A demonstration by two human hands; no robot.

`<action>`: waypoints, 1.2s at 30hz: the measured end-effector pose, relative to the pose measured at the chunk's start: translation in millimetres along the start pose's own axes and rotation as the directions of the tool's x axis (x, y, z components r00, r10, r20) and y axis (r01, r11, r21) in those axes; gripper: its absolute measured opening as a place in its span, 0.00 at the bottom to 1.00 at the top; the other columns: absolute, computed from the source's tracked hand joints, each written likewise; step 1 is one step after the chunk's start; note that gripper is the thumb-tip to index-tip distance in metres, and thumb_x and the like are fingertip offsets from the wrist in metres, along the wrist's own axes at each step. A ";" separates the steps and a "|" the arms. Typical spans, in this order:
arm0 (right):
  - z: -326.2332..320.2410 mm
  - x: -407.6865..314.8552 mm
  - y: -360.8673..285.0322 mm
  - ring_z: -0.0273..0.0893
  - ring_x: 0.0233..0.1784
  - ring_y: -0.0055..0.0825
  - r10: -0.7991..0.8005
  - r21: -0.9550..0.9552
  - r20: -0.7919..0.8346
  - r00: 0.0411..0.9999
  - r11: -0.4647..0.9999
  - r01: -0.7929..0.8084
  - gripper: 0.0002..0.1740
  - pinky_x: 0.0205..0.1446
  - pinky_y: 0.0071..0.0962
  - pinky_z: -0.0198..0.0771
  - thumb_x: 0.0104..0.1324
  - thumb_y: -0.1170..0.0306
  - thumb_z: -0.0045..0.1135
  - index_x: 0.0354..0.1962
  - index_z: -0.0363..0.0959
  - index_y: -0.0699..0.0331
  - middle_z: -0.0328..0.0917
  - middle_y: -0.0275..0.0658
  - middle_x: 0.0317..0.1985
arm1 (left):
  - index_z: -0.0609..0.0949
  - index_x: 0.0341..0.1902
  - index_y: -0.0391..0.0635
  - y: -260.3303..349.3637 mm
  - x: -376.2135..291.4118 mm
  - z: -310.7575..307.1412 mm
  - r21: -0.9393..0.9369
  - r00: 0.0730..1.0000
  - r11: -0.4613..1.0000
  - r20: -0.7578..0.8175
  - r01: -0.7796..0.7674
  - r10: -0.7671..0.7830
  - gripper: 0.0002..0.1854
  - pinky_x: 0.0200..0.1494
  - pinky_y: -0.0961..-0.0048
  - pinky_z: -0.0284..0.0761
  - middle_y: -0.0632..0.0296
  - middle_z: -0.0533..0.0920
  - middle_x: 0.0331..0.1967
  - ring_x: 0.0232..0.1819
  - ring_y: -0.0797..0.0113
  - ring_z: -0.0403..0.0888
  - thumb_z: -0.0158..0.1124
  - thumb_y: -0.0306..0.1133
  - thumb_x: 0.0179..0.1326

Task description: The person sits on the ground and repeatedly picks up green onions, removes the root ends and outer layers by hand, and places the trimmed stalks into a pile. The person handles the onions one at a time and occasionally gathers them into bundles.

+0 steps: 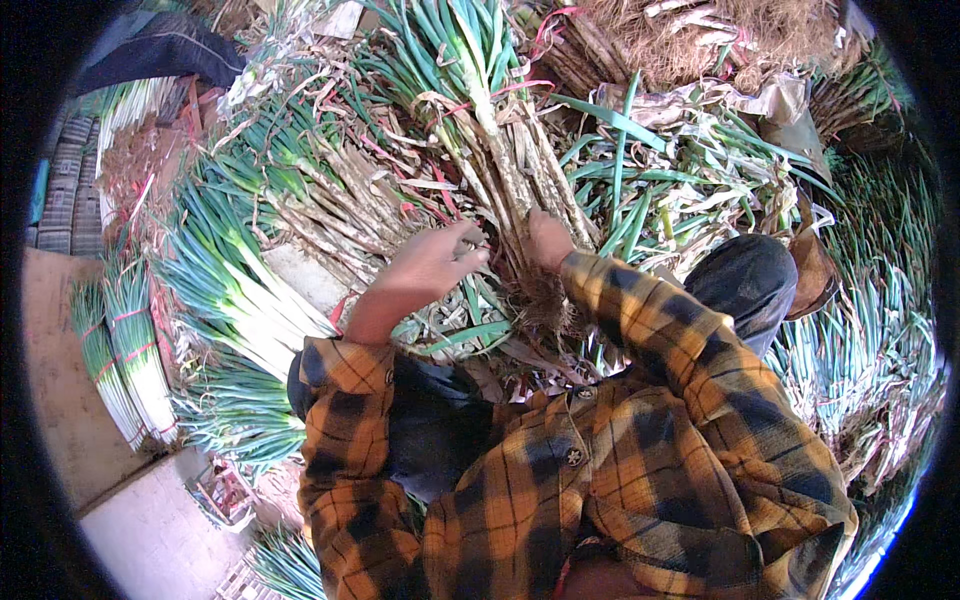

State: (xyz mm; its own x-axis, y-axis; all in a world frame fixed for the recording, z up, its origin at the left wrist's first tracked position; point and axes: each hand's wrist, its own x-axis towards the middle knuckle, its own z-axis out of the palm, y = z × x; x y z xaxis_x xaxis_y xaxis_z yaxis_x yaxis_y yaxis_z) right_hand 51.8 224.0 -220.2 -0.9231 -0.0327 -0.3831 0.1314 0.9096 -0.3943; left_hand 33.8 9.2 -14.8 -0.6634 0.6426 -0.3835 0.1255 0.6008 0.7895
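In the middle, my right hand (549, 238) is closed around the lower stalks of an unpeeled, soil-stained bunch of spring onions (504, 161). Their tangled roots (546, 304) hang below it, and the green leaves (450, 37) point away from me. My left hand (439, 259) hovers just left of these stalks, thumb and fingers curved and apart, with nothing plainly held. Beside its forearm lies a fan of cleaned spring onions (262, 277) with white stems. Beyond the left hand are more brown-sheathed spring onions (341, 199).
Stripped leaves and husks (690, 172) are heaped to the right. Tied bundles (135, 341) rest on a board (64, 360) at left. A root-covered pile (712, 41) lies at the far right. Another person's dark-clothed limb (161, 52) shows at upper left. My right knee (746, 281) is bent beside the heap.
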 end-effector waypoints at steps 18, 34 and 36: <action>-235.3 -233.7 26.7 0.67 0.55 0.36 -0.073 0.808 0.355 0.932 0.525 -0.267 0.43 0.61 0.31 0.61 0.56 0.61 0.61 0.63 0.53 0.74 0.70 0.51 0.52 | 0.70 0.58 0.33 -10.6 73.2 14.1 -0.478 0.948 0.860 -0.149 0.180 -0.281 0.30 0.50 0.63 0.74 0.45 0.80 0.44 0.44 0.60 0.79 0.53 0.49 0.64; -311.2 -310.5 94.2 0.76 0.40 0.30 -0.288 0.412 0.014 0.957 0.874 0.257 0.34 0.46 0.29 0.72 0.54 0.65 0.65 0.57 0.64 0.66 0.79 0.44 0.39 | 0.73 0.49 0.52 110.6 73.9 -63.6 -0.718 0.697 0.050 -0.687 -0.694 -0.204 0.25 0.46 0.60 0.72 0.61 0.76 0.43 0.45 0.62 0.73 0.63 0.52 0.53; -316.5 -290.3 142.7 0.77 0.38 0.32 -0.283 0.458 -0.175 0.943 0.824 0.333 0.29 0.41 0.30 0.72 0.54 0.65 0.65 0.53 0.68 0.64 0.79 0.44 0.35 | 0.73 0.51 0.53 113.5 34.9 -99.4 -0.636 0.578 0.121 -0.753 -0.762 -0.315 0.26 0.48 0.58 0.71 0.61 0.77 0.44 0.45 0.61 0.73 0.63 0.53 0.54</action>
State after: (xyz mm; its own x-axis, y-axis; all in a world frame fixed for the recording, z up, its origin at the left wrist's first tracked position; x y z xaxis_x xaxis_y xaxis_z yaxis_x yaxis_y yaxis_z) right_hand 224.2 494.4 99.1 -0.9709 -0.2162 -0.1034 -0.0332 0.5489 -0.8353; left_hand -48.4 52.5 109.0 -0.9784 -0.1753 -0.1095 0.0513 -0.7192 0.6929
